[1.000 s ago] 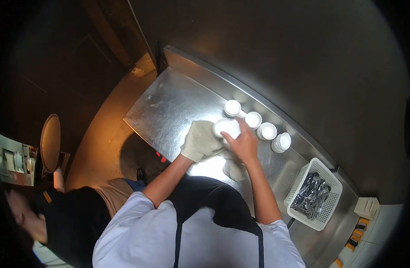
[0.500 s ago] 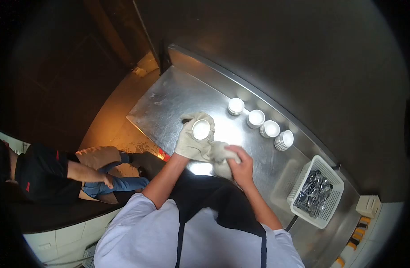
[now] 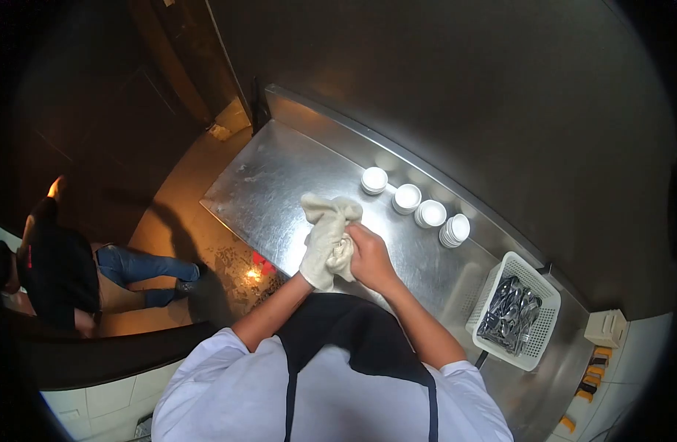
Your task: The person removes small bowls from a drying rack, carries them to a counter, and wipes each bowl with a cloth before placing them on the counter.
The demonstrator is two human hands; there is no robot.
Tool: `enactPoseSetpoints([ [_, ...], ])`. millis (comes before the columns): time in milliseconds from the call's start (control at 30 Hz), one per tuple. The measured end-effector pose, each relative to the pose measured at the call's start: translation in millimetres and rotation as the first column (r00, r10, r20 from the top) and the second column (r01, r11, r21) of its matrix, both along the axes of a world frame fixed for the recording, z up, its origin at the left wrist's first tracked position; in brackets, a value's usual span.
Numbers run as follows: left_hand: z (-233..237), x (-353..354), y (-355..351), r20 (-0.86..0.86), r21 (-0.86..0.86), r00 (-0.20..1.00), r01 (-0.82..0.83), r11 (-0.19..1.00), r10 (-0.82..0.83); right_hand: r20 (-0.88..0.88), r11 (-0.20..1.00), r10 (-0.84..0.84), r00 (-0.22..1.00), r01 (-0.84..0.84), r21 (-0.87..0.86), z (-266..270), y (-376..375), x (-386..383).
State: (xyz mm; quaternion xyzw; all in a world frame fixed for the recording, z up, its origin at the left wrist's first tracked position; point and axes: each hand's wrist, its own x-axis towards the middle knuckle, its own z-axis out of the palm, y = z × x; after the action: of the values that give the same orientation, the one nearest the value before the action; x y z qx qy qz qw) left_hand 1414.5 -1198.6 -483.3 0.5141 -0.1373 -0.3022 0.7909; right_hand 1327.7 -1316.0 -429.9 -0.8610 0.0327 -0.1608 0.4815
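A pale glove or cloth covers my left hand point(image 3: 322, 254) down to the wrist, and its fingers are closed round a bunched off-white cloth point(image 3: 328, 209). My bare right hand point(image 3: 371, 258) presses against it from the right, fingers curled into the folds. Both hands meet in front of my black apron, above the steel counter point(image 3: 257, 177). No small white bowl shows in my hands now; the cloth may hide one. Beyond them stand stacked small white bowls: one stack point(image 3: 374, 180) nearest my hands, another stack point(image 3: 455, 230) farthest right.
A white plastic basket point(image 3: 475, 317) full of metal cutlery point(image 3: 509, 317) stands at the right of the counter. The counter's raised back edge point(image 3: 397, 151) runs behind the bowls. At the left, a person in dark top and jeans point(image 3: 150, 267) is on the floor side.
The white bowl that showed in my left hand is out of sight. My right hand has brought its cloth up against the left. The person at left has shifted, one arm now raised.
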Motion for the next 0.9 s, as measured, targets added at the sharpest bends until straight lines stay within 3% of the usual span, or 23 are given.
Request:
enactPoseSetpoints([
  [67, 1, 0, 1, -0.092, -0.059, 0.992, 0.084, 0.995, -0.090, -0.078, 0.950, 0.110, 0.991, -0.082, 0.301, -19, -11, -4],
  [100, 19, -6, 2, -0.226, -0.141, 0.967, 0.085, 0.986, -0.116, -0.074, 0.870, 0.143, 0.987, -0.090, 0.484, -21, -11, -6],
  [167, 58, -15, 6, -0.462, -0.306, 0.866, 0.047, 0.951, -0.192, -0.043, 0.618, 0.206, 0.978, -0.096, 0.780, -19, -12, -7],
  [200, 66, -16, 7, -0.453, -0.370, 0.854, 0.079, 0.926, -0.254, -0.031, 0.482, 0.160, 0.987, -0.051, 0.875, -8, -7, -11],
  [267, 64, -14, -3, -0.017, -0.125, 1.000, 0.007, 0.992, -0.009, 0.003, 0.704, 0.006, 1.000, -0.007, 0.710, -8, -1, -9],
  [333, 76, -26, -5, 0.006, -0.078, 0.996, -0.084, 0.993, 0.085, 0.112, 0.898, -0.097, 0.989, 0.038, 0.439, -10, 2, -8],
  [367, 59, -24, -5, 0.109, -0.032, 0.986, -0.121, 0.992, 0.124, 0.182, 0.963, -0.131, 0.975, 0.082, 0.256, -13, 0, -6],
  [433, 14, -14, -13, 0.321, 0.030, 0.930, -0.202, 0.979, 0.182, 0.336, 0.968, -0.156, 0.929, 0.211, -0.134, -15, -9, -3],
  [467, 47, -19, -18, -0.061, -0.177, 0.985, -0.168, 0.970, 0.159, 0.305, 0.963, -0.147, 0.941, 0.207, -0.173, -5, -8, -3],
  [500, 44, -14, -21, -0.102, -0.188, 0.982, -0.177, 0.966, 0.160, 0.304, 0.942, -0.188, 0.934, 0.259, -0.212, -2, -8, -5],
  [567, 30, 4, -21, -0.182, -0.205, 0.969, -0.203, 0.957, 0.166, 0.307, 0.892, -0.264, 0.914, 0.353, -0.283, -1, -1, -10],
  [600, 26, 12, -18, -0.056, -0.145, 0.977, -0.211, 0.967, 0.205, 0.261, 0.899, -0.288, 0.921, 0.355, -0.257, -9, -3, -12],
  [667, 28, 36, 2, -0.090, -0.123, 0.983, -0.168, 0.978, 0.158, 0.221, 0.857, -0.359, 0.907, 0.414, -0.306, -13, -3, -17],
  [733, 33, 55, 11, -0.017, -0.105, 0.978, -0.209, 0.972, 0.208, 0.191, 0.794, -0.418, 0.888, 0.460, -0.397, -19, -6, -17],
  [767, 18, 60, 14, 0.259, 0.035, 0.917, -0.324, 0.946, 0.304, 0.196, 0.814, -0.432, 0.880, 0.474, -0.337, -23, -2, -12],
  [833, -24, 68, 16, 0.747, 0.169, 0.595, -0.601, 0.781, 0.297, 0.205, 0.839, -0.456, 0.866, 0.495, -0.225, -25, 6, 1],
  [867, -25, 68, 16, 0.727, 0.264, 0.658, -0.533, 0.804, 0.198, 0.109, 0.893, -0.450, 0.887, 0.448, 0.043, -11, 16, 10],
  [900, -23, 67, 16, 0.695, 0.356, 0.712, -0.459, 0.814, 0.098, 0.027, 0.904, -0.421, 0.906, 0.418, 0.090, -5, 23, 19],
])
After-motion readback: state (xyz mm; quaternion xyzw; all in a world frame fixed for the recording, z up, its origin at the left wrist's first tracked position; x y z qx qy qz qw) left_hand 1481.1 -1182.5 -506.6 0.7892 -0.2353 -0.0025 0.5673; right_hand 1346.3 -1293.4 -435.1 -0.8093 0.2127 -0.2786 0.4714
